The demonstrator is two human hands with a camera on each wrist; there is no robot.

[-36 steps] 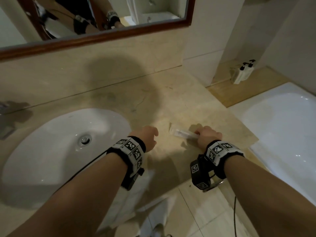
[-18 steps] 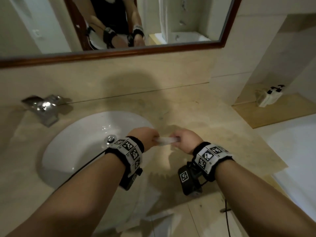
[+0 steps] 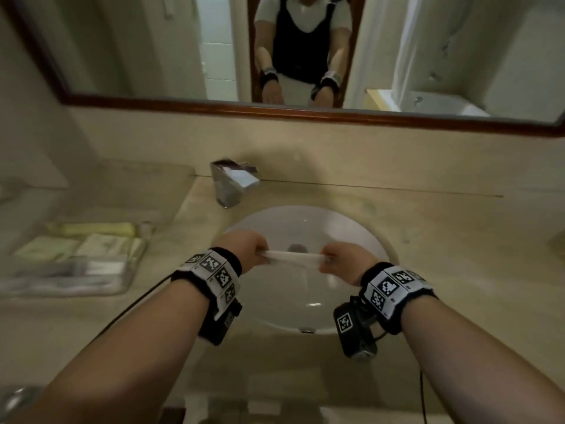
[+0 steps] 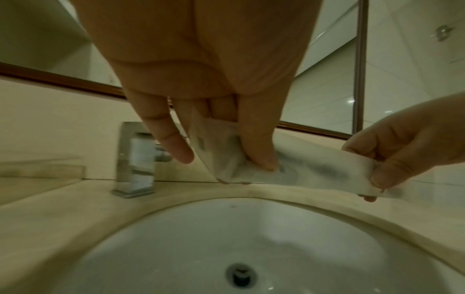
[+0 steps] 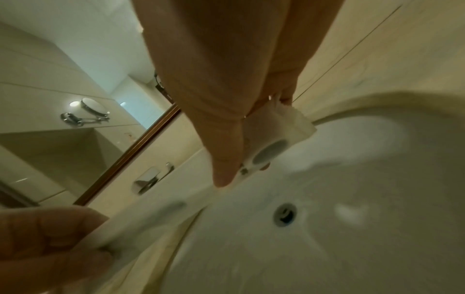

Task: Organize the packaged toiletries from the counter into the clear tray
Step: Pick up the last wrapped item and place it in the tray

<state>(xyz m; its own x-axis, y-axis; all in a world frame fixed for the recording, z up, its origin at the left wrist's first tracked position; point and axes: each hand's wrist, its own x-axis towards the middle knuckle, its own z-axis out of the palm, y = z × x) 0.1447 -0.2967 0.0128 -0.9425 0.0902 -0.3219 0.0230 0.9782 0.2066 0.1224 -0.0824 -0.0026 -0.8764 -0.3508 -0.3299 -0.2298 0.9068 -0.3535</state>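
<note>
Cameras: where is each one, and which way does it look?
Head: on the head, facing down at the sink; both forearms, left hand, right hand.
Left wrist: looks along the left hand toward the faucet.
Right wrist: looks along the right hand over the basin.
All share the white packet.

Packet lifted off the counter and now held over the sink
A second ago only the right hand [image 3: 342, 263] pinched the white packet [image 3: 292, 258] on the counter; now the left hand [image 3: 241, 250] grips its other end above the basin [image 3: 360, 240]
</note>
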